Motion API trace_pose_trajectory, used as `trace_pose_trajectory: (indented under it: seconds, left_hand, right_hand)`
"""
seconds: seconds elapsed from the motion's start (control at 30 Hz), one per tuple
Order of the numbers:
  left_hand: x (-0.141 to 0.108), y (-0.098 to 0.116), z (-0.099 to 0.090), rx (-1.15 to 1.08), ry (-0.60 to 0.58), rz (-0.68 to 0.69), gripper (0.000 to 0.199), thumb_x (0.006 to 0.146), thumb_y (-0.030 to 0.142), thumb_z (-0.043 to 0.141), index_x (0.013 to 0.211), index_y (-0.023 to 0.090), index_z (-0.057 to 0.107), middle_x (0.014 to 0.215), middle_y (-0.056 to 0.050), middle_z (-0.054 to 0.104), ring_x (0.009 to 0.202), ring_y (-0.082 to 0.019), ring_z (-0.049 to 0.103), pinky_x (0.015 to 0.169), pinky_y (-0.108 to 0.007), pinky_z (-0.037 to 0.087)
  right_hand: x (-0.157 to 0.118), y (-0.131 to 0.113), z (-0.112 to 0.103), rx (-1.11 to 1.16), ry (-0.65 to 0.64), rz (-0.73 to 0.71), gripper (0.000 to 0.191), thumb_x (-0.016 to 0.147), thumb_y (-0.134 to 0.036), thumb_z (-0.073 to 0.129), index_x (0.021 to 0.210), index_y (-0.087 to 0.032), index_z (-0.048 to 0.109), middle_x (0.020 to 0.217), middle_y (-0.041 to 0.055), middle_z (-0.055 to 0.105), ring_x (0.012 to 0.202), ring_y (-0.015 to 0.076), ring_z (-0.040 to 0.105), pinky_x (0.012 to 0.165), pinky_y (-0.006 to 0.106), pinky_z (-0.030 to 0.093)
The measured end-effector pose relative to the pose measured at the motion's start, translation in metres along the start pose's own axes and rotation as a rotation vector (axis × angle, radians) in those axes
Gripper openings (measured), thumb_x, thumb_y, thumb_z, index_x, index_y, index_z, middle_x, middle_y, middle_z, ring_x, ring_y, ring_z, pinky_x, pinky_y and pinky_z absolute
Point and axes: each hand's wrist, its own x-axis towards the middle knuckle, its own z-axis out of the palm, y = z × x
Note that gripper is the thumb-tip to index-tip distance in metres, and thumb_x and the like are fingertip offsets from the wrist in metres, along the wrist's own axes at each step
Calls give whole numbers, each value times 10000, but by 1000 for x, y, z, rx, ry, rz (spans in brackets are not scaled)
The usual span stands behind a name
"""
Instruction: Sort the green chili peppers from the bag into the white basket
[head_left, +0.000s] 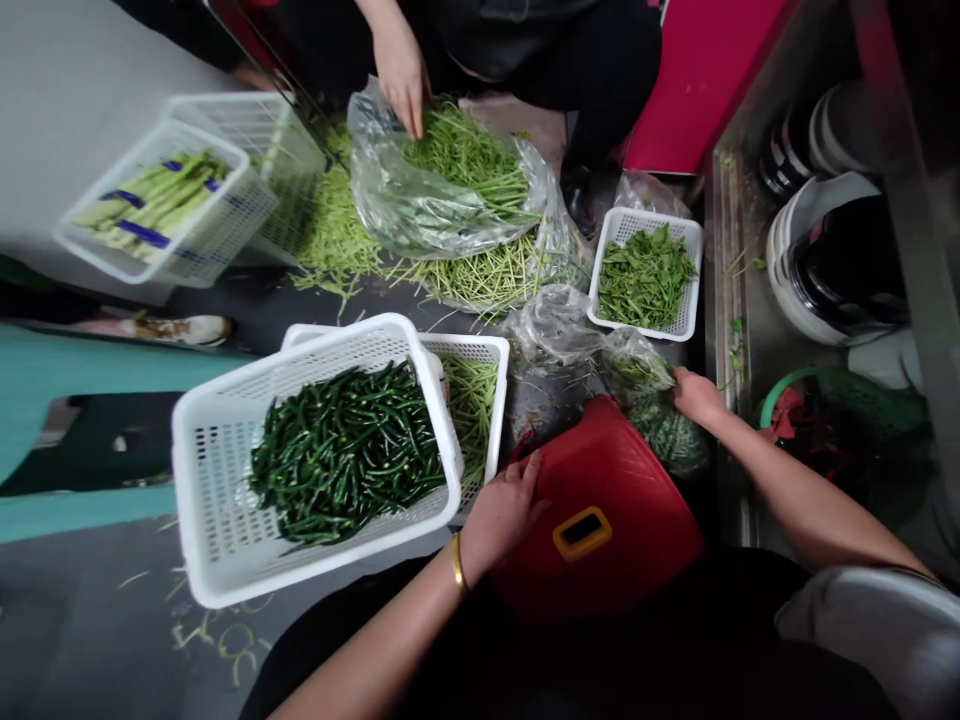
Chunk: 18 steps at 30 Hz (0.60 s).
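Observation:
My left hand [510, 508] rests on the left edge of a red plastic stool [637, 500] with a yellow-rimmed opening, its fingers stretched out and holding nothing. A gold bangle is on that wrist. My right hand [697, 396] is closed on the edge of a clear plastic bag [637, 358] with greens in it, beyond the stool. Below that bag lies another bag of dark green vegetables [671, 430]. Close to my left hand, a white basket [196, 500] of dark green chili peppers [349, 450] is tilted over a second white basket [491, 420] of green stems.
Across from me, a co-worker's hand [401, 75] reaches into a plastic bag of greens [472, 165]. A small white basket [609, 318] holds leafy greens. Stacked baskets [161, 275] stand at left. At right, metal shelving bears buckets [795, 270] and a green basket [772, 395].

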Motion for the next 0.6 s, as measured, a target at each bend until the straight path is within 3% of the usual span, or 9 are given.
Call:
trace_pose_trajectory:
  seconds: [0.23,0.43,0.6]
  left_hand:
    - [-10,-1,-13,10,-3,9,593,940,382,528,1445,104,386,1132,-203,651,986,-301,697,796,-370,543]
    - [-32,-4,-16,45,-15,68,419,906,290,515,1284,112,488,1075,-186,678,937,-329,705,776,-415,544]
    - [-52,-12,-7,6,8,64,396,902,294,494,1258,120,482,1047,-177,693,948,-318,707,773,-400,540]
  right_hand:
    - [-38,24,-14,127,217,-38,303,938,-147,427,1178,-153,613,1096,137,706,1042,276,656,858,301,452]
    - [-14,22,-18,133,214,115,336,957,-154,400,1222,-125,606,1101,169,702,1047,297,648,833,310,445]
    - [6,13,-10,87,160,131,392,920,-91,430,1282,-100,578,1158,205,674,1063,291,644,843,315,446]
